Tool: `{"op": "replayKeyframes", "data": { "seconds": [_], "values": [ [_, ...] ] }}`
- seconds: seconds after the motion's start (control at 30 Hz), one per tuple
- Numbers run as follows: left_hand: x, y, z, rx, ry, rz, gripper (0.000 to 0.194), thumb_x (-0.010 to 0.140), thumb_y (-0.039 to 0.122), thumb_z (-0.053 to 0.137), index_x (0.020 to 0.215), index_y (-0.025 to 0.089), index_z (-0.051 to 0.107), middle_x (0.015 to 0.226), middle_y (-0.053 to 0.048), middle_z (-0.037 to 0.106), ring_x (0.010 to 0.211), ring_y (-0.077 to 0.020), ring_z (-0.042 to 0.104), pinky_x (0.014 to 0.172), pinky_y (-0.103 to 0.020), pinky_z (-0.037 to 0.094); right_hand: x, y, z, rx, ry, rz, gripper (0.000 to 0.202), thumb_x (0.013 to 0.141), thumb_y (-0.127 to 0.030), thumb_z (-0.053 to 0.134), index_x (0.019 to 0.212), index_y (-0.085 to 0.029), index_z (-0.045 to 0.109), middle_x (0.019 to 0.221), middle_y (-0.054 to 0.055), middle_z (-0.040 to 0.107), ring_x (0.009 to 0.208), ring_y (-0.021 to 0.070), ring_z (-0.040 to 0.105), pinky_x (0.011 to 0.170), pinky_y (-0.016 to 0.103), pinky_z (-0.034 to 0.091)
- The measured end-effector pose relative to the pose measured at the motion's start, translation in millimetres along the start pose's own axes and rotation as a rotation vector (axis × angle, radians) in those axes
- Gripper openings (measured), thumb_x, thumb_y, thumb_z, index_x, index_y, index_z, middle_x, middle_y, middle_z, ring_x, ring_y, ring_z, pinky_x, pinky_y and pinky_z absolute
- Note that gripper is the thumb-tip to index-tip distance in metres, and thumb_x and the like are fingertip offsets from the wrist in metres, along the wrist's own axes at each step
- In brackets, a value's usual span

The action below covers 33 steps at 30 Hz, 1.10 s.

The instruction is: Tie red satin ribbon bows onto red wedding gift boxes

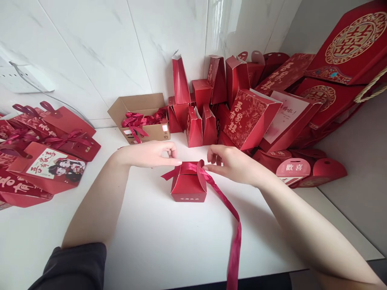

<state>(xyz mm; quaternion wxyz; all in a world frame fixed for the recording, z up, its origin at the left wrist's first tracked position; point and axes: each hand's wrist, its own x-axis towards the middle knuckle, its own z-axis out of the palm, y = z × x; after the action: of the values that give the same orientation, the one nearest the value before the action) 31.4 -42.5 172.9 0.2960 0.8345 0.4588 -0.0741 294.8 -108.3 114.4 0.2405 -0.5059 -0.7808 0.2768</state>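
Observation:
A small red gift box with curved top flaps stands upright on the white table in front of me. A dark pink ribbon crosses its top; one short end sticks out on the left. The long end trails from the right side down past the table's front edge. My left hand is at the box's upper left, thumb reaching to the top edge and fingers apart from it. At the right flap, my right hand has its thumb beside the ribbon, its fingers bent and separated from the thumb.
Behind the box, a cardboard carton holds more dark pink ribbons. Red gift boxes are stacked at the back right, below a large red bag. Finished-looking red boxes with ribbons and loops stand at left. A tiled wall closes the back.

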Motion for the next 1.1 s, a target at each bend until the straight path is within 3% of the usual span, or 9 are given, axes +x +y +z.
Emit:
{"op": "replayKeyframes", "data": {
  "seconds": [0.1, 0.2, 0.33, 0.4, 0.53, 0.63, 0.77, 0.97, 1.1],
  "values": [
    [0, -2, -3.2, 0.005, -0.106, 0.028, 0.039, 0.078, 0.062, 0.060, 0.083, 0.026, 0.072, 0.085, -0.002, 0.070, 0.060, -0.0129, 0.056, 0.048, -0.021, 0.036, 6, 12, 2, 0.154, -0.223, 0.098, 0.040, 0.089, -0.056, 0.053, 0.074, -0.020, 0.061, 0.077, 0.004, 0.065, 0.070, 0.0182, 0.058, 0.065, 0.030, 0.042],
    [4, -2, -1.9, -0.007, -0.218, 0.061, 0.038, 0.079, 0.060, 0.059, 0.080, 0.025, 0.074, 0.081, -0.002, 0.070, 0.058, -0.0131, 0.058, 0.048, -0.022, 0.036, 14, 24, 7, 0.341, -0.429, 0.167, 0.052, 0.088, -0.065, 0.047, 0.078, -0.018, 0.067, 0.084, 0.006, 0.069, 0.080, 0.0204, 0.062, 0.077, 0.032, 0.045],
    [11, -2, 2.8, -0.001, -0.289, 0.151, 0.032, 0.078, 0.051, 0.064, 0.070, 0.021, 0.072, 0.066, -0.001, 0.067, 0.056, -0.0131, 0.056, 0.051, -0.022, 0.036, 22, 34, 9, 0.591, -0.797, 0.071, 0.070, 0.094, -0.068, 0.028, 0.087, -0.015, 0.072, 0.078, 0.007, 0.069, 0.078, 0.0187, 0.062, 0.087, 0.033, 0.043],
    [13, -2, 3.4, -0.022, -0.319, 0.217, 0.027, 0.079, 0.044, 0.064, 0.069, 0.020, 0.071, 0.065, -0.001, 0.066, 0.055, -0.0120, 0.052, 0.051, -0.022, 0.036, 23, 38, 8, 0.682, -0.913, 0.025, 0.074, 0.096, -0.066, 0.022, 0.089, -0.013, 0.073, 0.071, 0.006, 0.066, 0.070, 0.0167, 0.060, 0.086, 0.034, 0.043],
    [12, -5, -0.8, -0.098, -0.368, 0.300, 0.025, 0.083, 0.040, 0.061, 0.071, 0.020, 0.067, 0.070, -0.001, 0.065, 0.058, -0.0120, 0.053, 0.056, -0.022, 0.041, 24, 51, 7, 0.764, -0.831, 0.014, 0.065, 0.097, -0.062, 0.031, 0.087, -0.012, 0.072, 0.057, -0.001, 0.052, 0.058, 0.0129, 0.049, 0.075, 0.032, 0.043],
    [6, -7, -8.3, -0.169, -0.388, 0.328, 0.022, 0.084, 0.038, 0.060, 0.073, 0.020, 0.065, 0.082, -0.005, 0.069, 0.073, -0.0161, 0.061, 0.066, -0.024, 0.048, 26, 60, 6, 0.777, -0.776, -0.009, 0.050, 0.095, -0.054, 0.045, 0.087, -0.011, 0.071, 0.053, -0.006, 0.041, 0.054, 0.0110, 0.041, 0.067, 0.029, 0.040],
    [-9, -16, -22.6, -0.242, -0.358, 0.307, 0.023, 0.080, 0.040, 0.065, 0.068, 0.021, 0.065, 0.087, -0.008, 0.072, 0.078, -0.0202, 0.065, 0.069, -0.027, 0.051, 27, 61, 2, 0.749, -0.711, -0.061, 0.035, 0.090, -0.044, 0.061, 0.079, -0.012, 0.067, 0.056, -0.005, 0.046, 0.055, 0.0089, 0.040, 0.061, 0.026, 0.036],
    [-28, -35, -34.5, -0.506, -0.058, 0.381, 0.032, 0.071, 0.049, 0.072, 0.057, 0.021, 0.062, 0.067, -0.009, 0.070, 0.061, -0.0223, 0.059, 0.063, -0.039, 0.050, 23, 54, -6, 0.763, -0.522, -0.065, 0.033, 0.086, -0.043, 0.065, 0.071, -0.014, 0.065, 0.057, -0.003, 0.052, 0.054, 0.0092, 0.045, 0.060, 0.026, 0.038],
    [-30, -31, -32.8, -0.708, 0.146, 0.583, 0.040, 0.070, 0.047, 0.070, 0.048, 0.019, 0.053, 0.044, -0.005, 0.056, 0.045, -0.0174, 0.053, 0.048, -0.032, 0.043, 18, 51, -15, 0.787, -0.442, -0.078, 0.032, 0.087, -0.043, 0.064, 0.074, -0.014, 0.066, 0.059, -0.002, 0.053, 0.056, 0.0102, 0.047, 0.062, 0.027, 0.040]
  ]
}}
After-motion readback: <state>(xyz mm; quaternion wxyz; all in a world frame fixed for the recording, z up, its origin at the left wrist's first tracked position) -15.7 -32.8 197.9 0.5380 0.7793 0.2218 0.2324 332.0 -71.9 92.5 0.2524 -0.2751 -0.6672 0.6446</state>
